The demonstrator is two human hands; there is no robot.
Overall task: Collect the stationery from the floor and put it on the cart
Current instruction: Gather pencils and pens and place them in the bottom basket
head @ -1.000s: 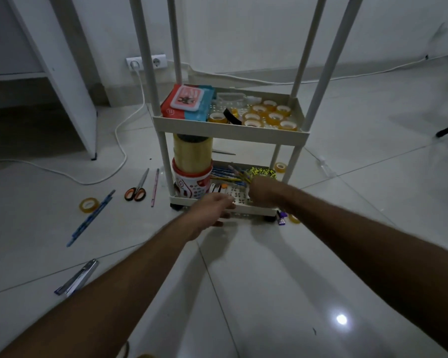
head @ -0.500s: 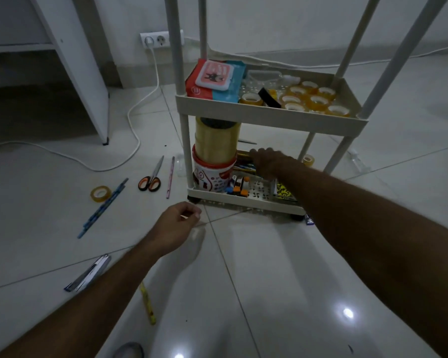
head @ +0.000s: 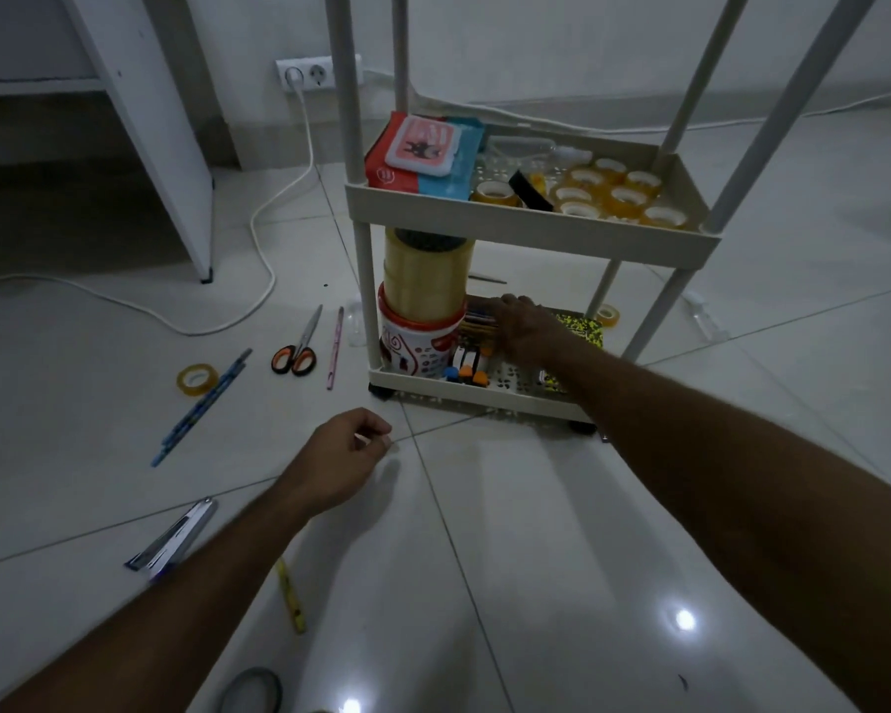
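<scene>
Our right hand [head: 523, 326] lies palm down on pens [head: 477, 321] in the bottom tray of the white cart [head: 531, 226]; whether the fingers grip them, we cannot tell. Our left hand [head: 345, 458] hovers over the tile in front of the cart, fingers curled narrow, nothing visible in it. Left of the cart lie scissors [head: 297, 347], a pink pencil [head: 335, 347], a tape roll [head: 196, 379] and blue pencils [head: 201, 406]. Nearer us, a silver stapler [head: 173, 535] and a yellow cutter [head: 291, 594]. Bare tile spreads near and right.
</scene>
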